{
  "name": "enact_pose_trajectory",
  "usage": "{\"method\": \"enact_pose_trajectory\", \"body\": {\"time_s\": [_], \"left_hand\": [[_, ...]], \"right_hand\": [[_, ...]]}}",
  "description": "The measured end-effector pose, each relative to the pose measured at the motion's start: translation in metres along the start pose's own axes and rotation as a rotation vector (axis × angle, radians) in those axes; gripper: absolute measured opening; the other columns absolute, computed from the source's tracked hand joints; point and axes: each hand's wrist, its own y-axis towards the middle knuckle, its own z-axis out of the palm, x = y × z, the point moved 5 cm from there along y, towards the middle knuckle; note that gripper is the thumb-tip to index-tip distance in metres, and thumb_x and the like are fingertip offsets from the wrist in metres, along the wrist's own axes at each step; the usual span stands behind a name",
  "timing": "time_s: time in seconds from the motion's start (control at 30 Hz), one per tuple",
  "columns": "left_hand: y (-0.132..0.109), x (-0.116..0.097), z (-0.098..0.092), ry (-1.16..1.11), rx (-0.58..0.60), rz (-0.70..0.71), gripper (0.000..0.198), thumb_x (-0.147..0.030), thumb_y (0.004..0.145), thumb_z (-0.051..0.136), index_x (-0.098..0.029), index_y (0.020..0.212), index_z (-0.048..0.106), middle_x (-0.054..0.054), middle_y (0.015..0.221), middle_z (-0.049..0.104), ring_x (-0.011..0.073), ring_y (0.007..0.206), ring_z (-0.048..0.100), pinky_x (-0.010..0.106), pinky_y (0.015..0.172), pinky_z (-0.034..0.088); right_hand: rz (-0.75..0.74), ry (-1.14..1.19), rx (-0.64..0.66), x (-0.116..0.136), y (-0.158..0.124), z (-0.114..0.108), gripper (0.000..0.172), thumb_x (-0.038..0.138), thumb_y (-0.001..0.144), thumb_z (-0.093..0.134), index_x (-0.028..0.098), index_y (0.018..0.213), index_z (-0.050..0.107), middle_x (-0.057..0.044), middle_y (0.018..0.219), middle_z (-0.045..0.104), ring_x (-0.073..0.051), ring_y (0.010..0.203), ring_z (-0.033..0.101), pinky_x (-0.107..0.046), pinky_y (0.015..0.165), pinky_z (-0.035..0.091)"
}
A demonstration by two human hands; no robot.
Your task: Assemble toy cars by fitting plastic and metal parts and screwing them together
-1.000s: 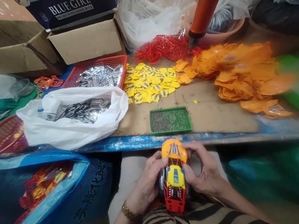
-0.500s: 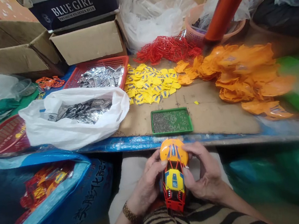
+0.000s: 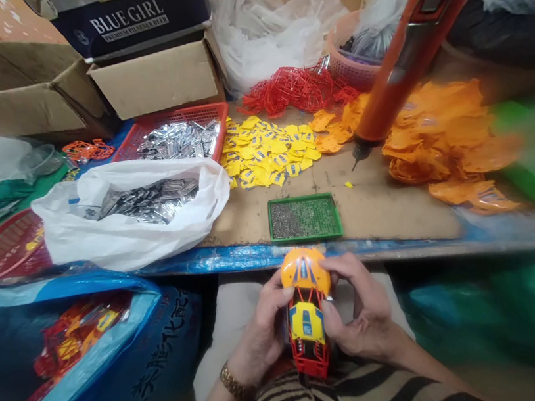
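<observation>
Over my lap, a toy car body point(image 3: 305, 314) with an orange front, a yellow panel and a red frame is held between both hands. My left hand point(image 3: 267, 320) is closed on its left side, thumb near the orange front. My right hand point(image 3: 362, 310) grips the right side, with fingers at the orange piece and thumb by the yellow panel. Just beyond, at the table edge, lies a green tray point(image 3: 307, 237) of small metal screws. Above the table at the right hangs a red power screwdriver point(image 3: 398, 69), its thin bit pointing down, apart from my hands.
Yellow panels point(image 3: 270, 150), red frames point(image 3: 292, 89) and orange shells point(image 3: 441, 129) lie in piles. A white bag point(image 3: 104, 243) and a red basket point(image 3: 219, 118) hold shiny metallic parts. At lower left stands a blue sack point(image 3: 167, 334) with assembled pieces. Cardboard boxes point(image 3: 156, 80) stand behind.
The hanging screwdriver has swung or shifted so that its lower end and bit now show further left and lower. Both hands keep the same hold on the toy car body.
</observation>
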Motion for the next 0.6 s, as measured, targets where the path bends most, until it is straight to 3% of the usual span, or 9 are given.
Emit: {"method": "enact_pose_trajectory", "body": {"time_s": [0.1,0.33,0.6], "left_hand": [[0.002,0.006,-0.003,-0.033,-0.062,-0.070,0.043,-0.031,0.082,0.070,-0.016,0.122,0.066,0.009,0.102,0.076,0.0256,0.094,0.069,0.033,0.084,0.053],[0.004,0.020,0.001,0.068,-0.080,-0.248,0.052,-0.035,0.074,0.077,-0.014,0.121,0.067,0.010,0.101,0.076,0.0257,0.090,0.070,0.030,0.075,0.054],[0.003,0.022,0.001,0.136,-0.123,-0.215,0.049,-0.032,0.076,0.079,-0.017,0.120,0.068,0.012,0.115,0.073,0.0273,0.099,0.069,0.030,0.078,0.054]], "right_hand": [[0.009,0.022,0.006,-0.002,-0.001,-0.001,0.043,0.017,0.076,0.059,0.016,0.119,0.053,-0.003,0.081,0.050,-0.014,0.063,0.049,-0.029,0.052,0.046],[0.103,0.075,-0.082,-0.012,-0.029,-0.013,0.041,0.017,0.074,0.062,0.018,0.115,0.057,0.003,0.070,0.045,-0.012,0.054,0.044,-0.028,0.048,0.041],[0.153,-0.009,-0.110,-0.015,-0.042,-0.021,0.044,0.017,0.074,0.058,0.019,0.117,0.054,0.003,0.073,0.045,-0.012,0.057,0.048,-0.027,0.051,0.046]]}}
